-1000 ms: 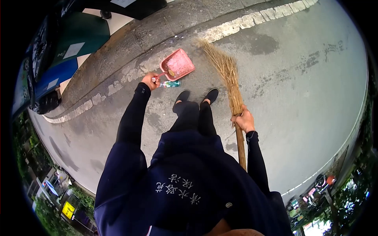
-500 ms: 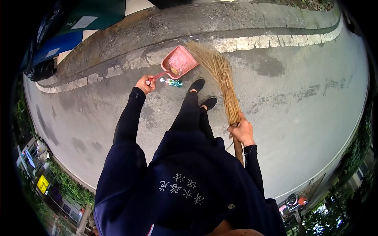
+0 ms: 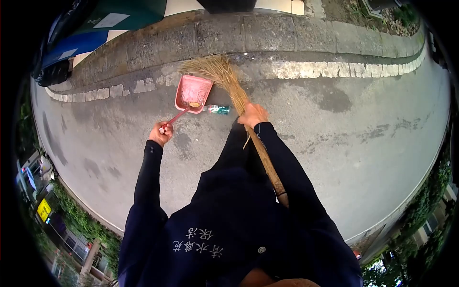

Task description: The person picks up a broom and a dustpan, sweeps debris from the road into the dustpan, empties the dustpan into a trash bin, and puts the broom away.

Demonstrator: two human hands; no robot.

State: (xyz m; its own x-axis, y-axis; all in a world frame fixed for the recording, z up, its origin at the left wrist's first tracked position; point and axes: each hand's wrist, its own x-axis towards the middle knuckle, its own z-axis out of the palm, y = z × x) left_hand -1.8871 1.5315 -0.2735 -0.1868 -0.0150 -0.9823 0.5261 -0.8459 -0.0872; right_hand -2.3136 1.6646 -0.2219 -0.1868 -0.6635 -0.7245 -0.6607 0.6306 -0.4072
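A pink dustpan (image 3: 194, 88) with a long red handle lies at the road's edge, and my left hand (image 3: 161, 134) is closed around the handle's end. Something small and yellowish sits inside the pan near the handle. My right hand (image 3: 253, 115) grips a straw broom (image 3: 234, 88) where the bristles meet the wooden stick. The bristle tips fan out left, at the far edge of the dustpan. Between the dustpan and my right hand, a clear plastic bottle with a green label (image 3: 219, 109) lies on its side on the road.
A stone curb (image 3: 267, 33) runs across the far side, with a worn white line (image 3: 334, 70) along it. Green (image 3: 129, 16) and blue (image 3: 76, 45) bins stand at the upper left, beside a black bag (image 3: 53, 74). Grey road (image 3: 358, 153) stretches to the right.
My right hand has swung the broom forward and left, so its bristles now reach beyond the dustpan. The dustpan is turned, its handle pointing more towards me. The bottle now shows right of the pan.
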